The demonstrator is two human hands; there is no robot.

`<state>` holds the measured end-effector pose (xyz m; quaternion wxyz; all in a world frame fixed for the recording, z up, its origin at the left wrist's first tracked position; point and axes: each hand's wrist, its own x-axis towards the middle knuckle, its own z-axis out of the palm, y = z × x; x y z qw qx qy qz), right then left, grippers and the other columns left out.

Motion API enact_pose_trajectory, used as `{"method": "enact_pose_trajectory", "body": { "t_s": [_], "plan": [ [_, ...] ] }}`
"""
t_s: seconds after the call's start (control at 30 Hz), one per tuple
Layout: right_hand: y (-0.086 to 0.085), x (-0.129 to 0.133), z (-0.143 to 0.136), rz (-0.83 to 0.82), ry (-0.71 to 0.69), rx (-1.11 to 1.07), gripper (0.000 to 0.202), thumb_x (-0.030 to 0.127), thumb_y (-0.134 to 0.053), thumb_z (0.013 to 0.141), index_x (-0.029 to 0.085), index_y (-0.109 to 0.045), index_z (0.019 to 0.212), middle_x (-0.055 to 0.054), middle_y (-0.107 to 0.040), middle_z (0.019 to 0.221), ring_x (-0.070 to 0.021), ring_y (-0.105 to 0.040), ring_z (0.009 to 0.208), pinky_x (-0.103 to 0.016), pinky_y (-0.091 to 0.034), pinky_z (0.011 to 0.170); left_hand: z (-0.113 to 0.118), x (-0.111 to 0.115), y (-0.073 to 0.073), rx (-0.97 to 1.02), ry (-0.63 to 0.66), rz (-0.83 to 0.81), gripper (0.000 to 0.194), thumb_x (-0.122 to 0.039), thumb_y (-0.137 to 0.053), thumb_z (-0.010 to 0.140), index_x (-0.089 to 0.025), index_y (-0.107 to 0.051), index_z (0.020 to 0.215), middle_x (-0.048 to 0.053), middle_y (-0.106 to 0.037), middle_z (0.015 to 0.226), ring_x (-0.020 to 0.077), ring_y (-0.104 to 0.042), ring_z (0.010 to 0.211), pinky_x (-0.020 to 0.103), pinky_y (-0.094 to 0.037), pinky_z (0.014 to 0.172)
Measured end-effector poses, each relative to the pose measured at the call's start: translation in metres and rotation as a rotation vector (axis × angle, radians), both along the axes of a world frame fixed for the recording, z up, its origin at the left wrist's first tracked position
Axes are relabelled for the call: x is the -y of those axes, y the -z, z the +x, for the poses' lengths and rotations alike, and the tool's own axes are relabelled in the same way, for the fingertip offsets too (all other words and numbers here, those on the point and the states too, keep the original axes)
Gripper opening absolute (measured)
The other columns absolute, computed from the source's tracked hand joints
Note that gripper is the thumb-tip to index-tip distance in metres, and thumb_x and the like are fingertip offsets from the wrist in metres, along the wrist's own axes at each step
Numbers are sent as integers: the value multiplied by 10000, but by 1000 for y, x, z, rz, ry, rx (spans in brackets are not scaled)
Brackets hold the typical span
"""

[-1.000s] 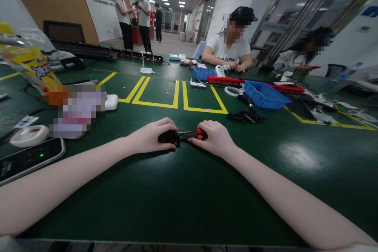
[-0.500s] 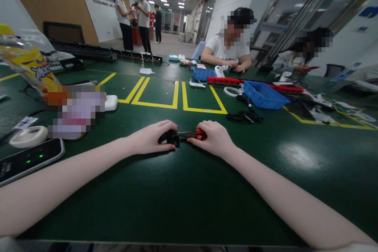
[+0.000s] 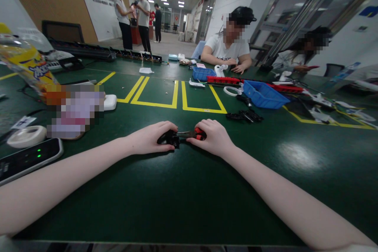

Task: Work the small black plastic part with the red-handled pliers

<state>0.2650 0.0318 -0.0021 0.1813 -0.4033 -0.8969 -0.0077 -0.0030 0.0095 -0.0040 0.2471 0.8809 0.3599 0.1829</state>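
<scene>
Near the middle of the green table (image 3: 183, 197), my left hand (image 3: 155, 137) is closed round a small black part (image 3: 169, 138), whose exact kind I cannot make out. Pliers (image 3: 198, 134) with red handles sit in my right hand (image 3: 217, 137), the fingers wrapped over the grips. Their long metal jaws point left and reach the black part between the two hands. Whether the jaw tips grip it or only touch it is too small to tell.
Ahead lie yellow tape outlines, black parts (image 3: 245, 115), a white ring (image 3: 232, 91) and a blue bin (image 3: 264, 95). To the left are a drink bottle (image 3: 35, 67), a tape roll (image 3: 27, 136) and a black device (image 3: 31, 159). A co-worker (image 3: 226, 49) sits across the table.
Both hands hold nearly the same place, still with the black part and the pliers between them. The view has shifted very slightly.
</scene>
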Motion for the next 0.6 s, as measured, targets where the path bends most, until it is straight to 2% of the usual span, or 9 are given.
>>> {"method": "enact_pose_trajectory", "body": {
  "t_s": [0.6],
  "plan": [
    [0,-1,0,-19,-47,13,402,595,-624,820,203,-543,782,-39,-615,772,-183,-522,696,-316,-344,649,1,1,1,-2,87,106,517,-359,-685,864,-244,-492,1330,102,-530,1364,273,-532,1246,433,-472,1031]
  ]
}}
